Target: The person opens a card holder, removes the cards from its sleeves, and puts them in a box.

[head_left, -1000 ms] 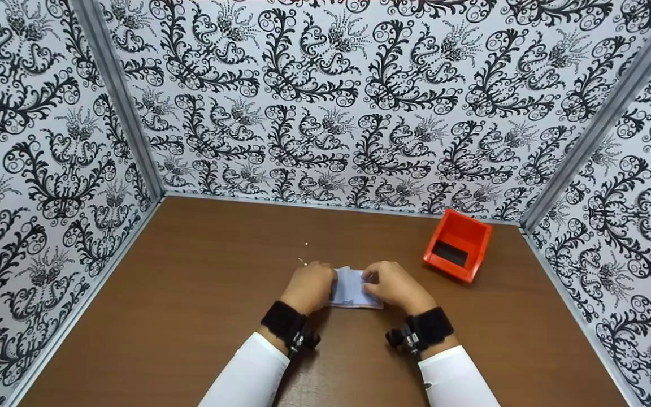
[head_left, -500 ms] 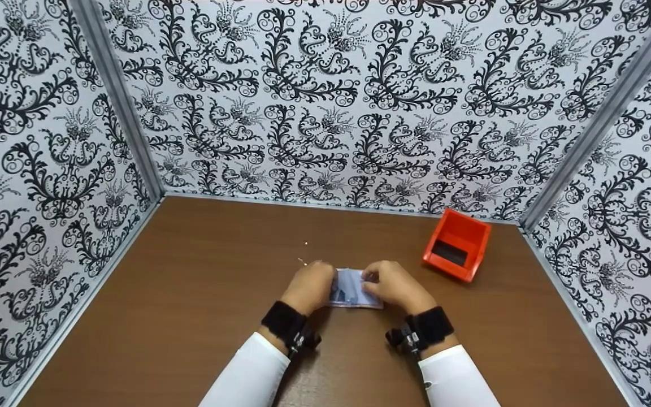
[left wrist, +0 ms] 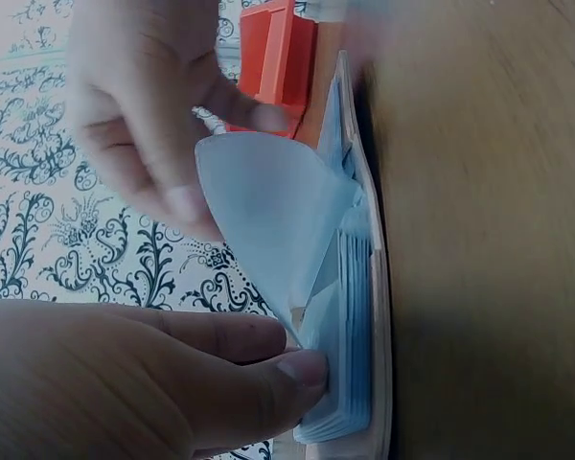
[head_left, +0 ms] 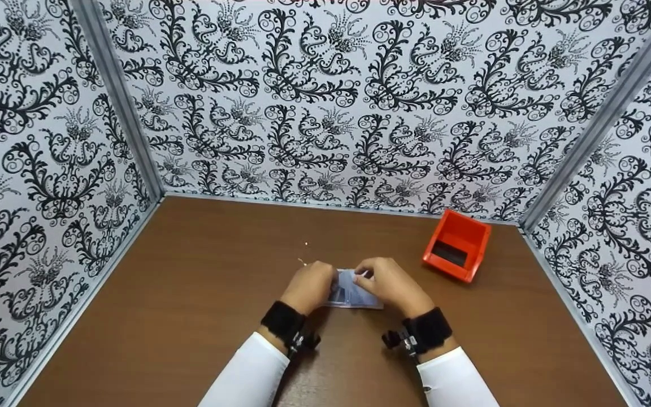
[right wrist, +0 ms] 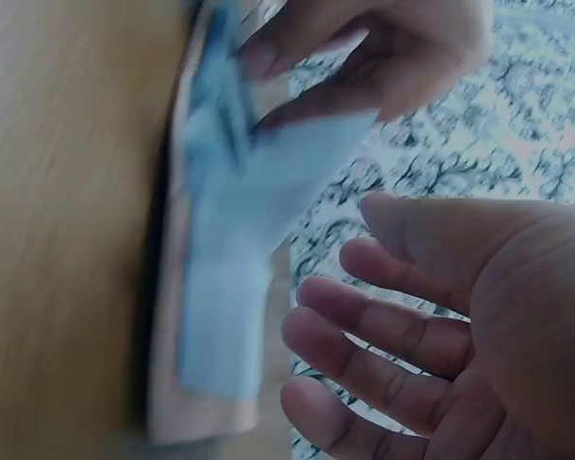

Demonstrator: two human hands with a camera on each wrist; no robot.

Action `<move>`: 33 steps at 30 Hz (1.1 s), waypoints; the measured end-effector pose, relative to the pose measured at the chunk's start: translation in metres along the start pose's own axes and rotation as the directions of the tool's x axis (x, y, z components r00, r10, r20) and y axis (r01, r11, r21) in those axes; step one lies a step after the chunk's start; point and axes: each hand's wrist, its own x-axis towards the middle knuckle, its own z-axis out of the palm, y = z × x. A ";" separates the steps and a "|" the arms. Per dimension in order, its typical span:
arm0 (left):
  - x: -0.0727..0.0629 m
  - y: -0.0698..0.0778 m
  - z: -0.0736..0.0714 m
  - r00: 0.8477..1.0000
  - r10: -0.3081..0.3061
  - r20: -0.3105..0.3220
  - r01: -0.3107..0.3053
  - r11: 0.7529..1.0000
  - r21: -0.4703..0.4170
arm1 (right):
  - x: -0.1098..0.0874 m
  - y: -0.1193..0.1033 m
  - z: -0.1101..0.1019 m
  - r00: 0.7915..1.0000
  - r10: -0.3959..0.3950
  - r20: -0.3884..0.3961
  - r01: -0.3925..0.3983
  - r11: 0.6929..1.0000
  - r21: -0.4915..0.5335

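Observation:
A card holder with a stack of clear plastic sleeves (left wrist: 350, 316) lies opened out on the table between my hands, its pale cover (right wrist: 168, 316) underneath. My left hand (head_left: 309, 285) pinches the sleeves near its side between thumb and finger. One bluish translucent sleeve (left wrist: 268, 201) stands raised and curved, seen from the left wrist. Beside that raised sleeve is my right hand (head_left: 393, 282), its fingers loosely bent and apart. From the right wrist, the right fingers (right wrist: 388, 331) hold nothing. In the head view the hands partly cover the holder (head_left: 354, 297).
A red bin (head_left: 472, 234) with a dark flat piece (head_left: 450, 252) inside stands at the back right of the brown table (head_left: 190, 294). Small pale bits (head_left: 302, 262) lie beyond the left hand. Patterned walls (head_left: 325, 113) enclose the table.
My right hand has shifted slightly left and up over the holder, and its fingers have come away from the right side. The left hand has stayed nearly in place.

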 end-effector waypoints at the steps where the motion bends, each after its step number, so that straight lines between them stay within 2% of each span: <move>1: 0.000 0.000 0.000 1.000 0.001 -0.003 -0.001 1.000 -0.001 | 0.000 -0.004 0.000 1.000 -0.012 -0.002 0.012 1.000 0.001; 4: 0.000 0.000 0.000 1.000 -0.003 -0.002 0.003 1.000 -0.003 | -0.001 -0.014 0.000 1.000 -0.027 -0.003 0.027 1.000 -0.002; 10: 0.000 0.000 0.000 1.000 0.008 -0.018 -0.007 1.000 0.030 | -0.002 -0.024 0.011 0.998 -0.055 0.000 0.055 0.995 -0.081; 18: 0.000 0.002 0.001 0.999 0.024 -0.028 -0.022 0.997 0.073 | -0.001 -0.023 0.023 1.000 0.009 -0.022 -0.012 0.994 -0.106; 23: 0.000 -0.001 0.003 0.999 0.029 -0.024 -0.027 0.998 0.059 | -0.001 -0.023 0.023 1.000 0.018 -0.026 -0.021 0.993 -0.119; 24: 0.001 -0.003 0.006 0.999 0.024 -0.027 -0.023 0.998 0.052 | -0.001 -0.024 0.022 0.999 0.021 -0.028 -0.025 0.992 -0.126; 25: 0.003 -0.013 0.021 0.999 0.026 -0.048 -0.023 0.998 0.056 | -0.002 -0.024 0.022 0.999 0.019 -0.033 -0.024 0.991 -0.134; 31: 0.019 -0.044 0.073 0.996 0.002 -0.087 0.005 0.996 0.084 | -0.003 -0.024 0.018 0.998 0.020 -0.059 -0.029 0.988 -0.151; 32: 0.020 -0.042 0.071 0.997 -0.008 -0.073 0.014 0.996 0.083 | -0.003 -0.024 0.017 0.998 0.032 -0.061 -0.041 0.988 -0.149; 33: 0.021 -0.043 0.075 0.997 -0.007 -0.079 0.014 0.996 0.092 | -0.003 -0.024 0.016 0.997 0.044 -0.065 -0.054 0.987 -0.150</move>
